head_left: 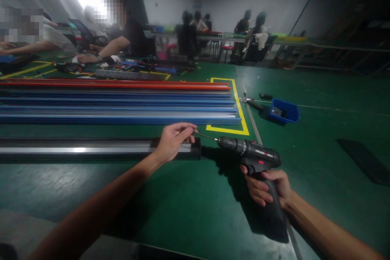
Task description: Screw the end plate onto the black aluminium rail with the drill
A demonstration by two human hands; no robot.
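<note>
Drill [257,157], handle inside right grip [282,185] (bit [207,135] pointing left).

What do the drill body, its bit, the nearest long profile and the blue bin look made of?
Drill body: likely dull black plastic; moulded-looking casing.
Bit: probably bare metal; thin, straight shaft.
Nearest profile: perhaps glossy metal; silvery face throws bright glare.
Blue bin: likely smooth plastic; uniform walls.

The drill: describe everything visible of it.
Black and plastic-looking, the drill has a ridged chuck, a numbered collar, a small red patch and lettering too blurred to read. A thin metallic bit points left, its far end at the left hand's fingertips. The right hand grips the handle over the green table; whether its base touches is unclear.
</note>
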